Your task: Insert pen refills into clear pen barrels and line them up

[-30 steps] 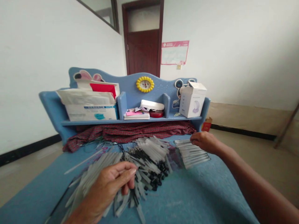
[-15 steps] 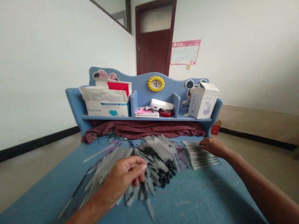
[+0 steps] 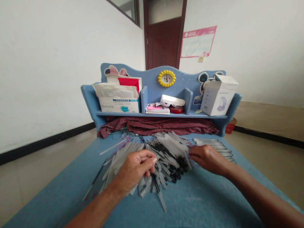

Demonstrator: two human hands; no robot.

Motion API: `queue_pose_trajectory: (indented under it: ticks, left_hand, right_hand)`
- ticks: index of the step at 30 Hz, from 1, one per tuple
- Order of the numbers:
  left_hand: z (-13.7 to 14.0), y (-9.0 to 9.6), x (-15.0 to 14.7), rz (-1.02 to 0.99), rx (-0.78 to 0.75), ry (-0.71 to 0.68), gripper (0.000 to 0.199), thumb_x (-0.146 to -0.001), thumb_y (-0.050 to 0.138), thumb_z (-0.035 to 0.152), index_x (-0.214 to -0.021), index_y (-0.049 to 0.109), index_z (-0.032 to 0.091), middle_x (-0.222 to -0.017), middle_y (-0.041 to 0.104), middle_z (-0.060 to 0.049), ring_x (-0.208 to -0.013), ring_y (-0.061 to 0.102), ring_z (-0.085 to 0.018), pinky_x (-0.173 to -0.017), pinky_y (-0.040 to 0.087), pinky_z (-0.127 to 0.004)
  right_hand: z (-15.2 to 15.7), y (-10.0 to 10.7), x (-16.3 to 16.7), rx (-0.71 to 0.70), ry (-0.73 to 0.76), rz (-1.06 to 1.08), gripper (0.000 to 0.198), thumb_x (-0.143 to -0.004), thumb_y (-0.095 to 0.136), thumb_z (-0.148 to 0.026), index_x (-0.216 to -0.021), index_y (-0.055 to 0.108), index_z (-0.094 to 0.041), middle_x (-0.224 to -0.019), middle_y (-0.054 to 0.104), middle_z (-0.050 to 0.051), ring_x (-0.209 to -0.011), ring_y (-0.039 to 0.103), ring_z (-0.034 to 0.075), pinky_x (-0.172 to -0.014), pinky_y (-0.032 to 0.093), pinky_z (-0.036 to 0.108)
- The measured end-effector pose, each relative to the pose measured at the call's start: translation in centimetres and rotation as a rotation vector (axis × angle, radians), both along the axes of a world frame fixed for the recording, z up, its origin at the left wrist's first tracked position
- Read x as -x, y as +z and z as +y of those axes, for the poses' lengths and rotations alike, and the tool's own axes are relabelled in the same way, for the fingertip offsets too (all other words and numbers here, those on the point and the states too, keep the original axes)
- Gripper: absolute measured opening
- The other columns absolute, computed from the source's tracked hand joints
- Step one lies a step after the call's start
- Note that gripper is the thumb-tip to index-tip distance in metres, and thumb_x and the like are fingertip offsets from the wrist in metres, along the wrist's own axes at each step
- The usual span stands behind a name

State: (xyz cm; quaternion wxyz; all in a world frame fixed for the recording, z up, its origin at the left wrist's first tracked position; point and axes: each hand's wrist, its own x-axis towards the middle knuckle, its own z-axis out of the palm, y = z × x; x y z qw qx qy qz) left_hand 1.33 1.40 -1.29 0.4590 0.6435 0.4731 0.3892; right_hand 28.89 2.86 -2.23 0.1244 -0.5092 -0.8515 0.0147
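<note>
My left hand (image 3: 140, 164) is over the front of a pile, thumb and fingers pinched together; whatever is between them is too small to make out. Under and beside it lie frosted pen barrels (image 3: 127, 153), pointing several ways. Small black pen caps (image 3: 177, 172) are heaped on the pile's right side, with dark slim pen parts (image 3: 160, 148) behind them. My right hand (image 3: 206, 158) hovers at the pile's right edge, fingers curled and closed; their contents are hidden. A row of finished-looking pens (image 3: 220, 146) lies side by side just behind that hand, partly covered by it.
A thin pale stick (image 3: 112, 147) and a dark-tipped rod (image 3: 95, 179) lie left of the pile. At the back stands a blue shelf (image 3: 152, 115) holding a mask box (image 3: 118, 104), a yellow clock (image 3: 166, 78) and a white carton (image 3: 219, 96). Checked cloth (image 3: 156, 125) lies beneath it.
My right hand has come left from the row of pens to the pile's edge, its fingers now curled. My left hand keeps its pinch over the pile. The whole view has shifted slightly.
</note>
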Motion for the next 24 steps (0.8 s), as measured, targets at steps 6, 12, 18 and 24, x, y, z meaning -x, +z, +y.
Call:
queue_pose_trajectory:
  ticks: [6,12,18,24]
  left_hand:
    - [0.0,0.1,0.0,0.024,-0.035,-0.015,0.02,-0.075,0.056,0.032,-0.077,0.062,0.013,-0.053,0.06,0.001,-0.042,0.049,-0.008,-0.043,0.038,-0.018]
    - [0.0,0.7,0.4,0.041,-0.101,0.05,0.018,-0.076,0.056,0.032,-0.076,0.061,0.014,-0.053,0.059,0.002,-0.043,0.049,-0.008,-0.043,0.038,-0.019]
    - [0.6,0.5,1.3,0.286,-0.318,0.107,0.017,-0.081,0.051,0.028,-0.079,0.063,0.016,-0.059,0.06,0.001,-0.052,0.055,-0.012,-0.052,0.041,-0.022]
    - [0.9,-0.6,1.4,0.677,-0.727,-0.032,0.023,-0.084,0.044,0.018,-0.091,0.066,0.017,-0.083,0.061,-0.006,-0.081,0.058,-0.018,-0.073,0.044,-0.027]
  right_hand:
    - [-0.2,-0.2,3.2,0.157,-0.22,-0.169,0.024,-0.084,0.05,-0.032,-0.084,0.069,-0.018,-0.081,0.071,0.012,-0.081,0.066,0.026,-0.068,0.042,0.031]
    - [1.0,-1.5,3.0,0.273,-0.295,-0.071,0.024,-0.08,0.054,-0.034,-0.071,0.067,-0.015,-0.075,0.07,0.013,-0.076,0.067,0.026,-0.062,0.044,0.03]
    - [1.6,-2.6,2.2,0.51,-0.312,0.149,0.025,-0.083,0.049,-0.027,-0.061,0.056,-0.017,-0.041,0.055,-0.001,-0.036,0.053,0.011,-0.038,0.037,0.018]
    - [1.4,-3.0,2.5,0.618,-0.353,0.299,0.029,-0.083,0.049,-0.023,-0.054,0.047,-0.019,-0.034,0.049,-0.004,-0.028,0.045,0.008,-0.03,0.033,0.016]
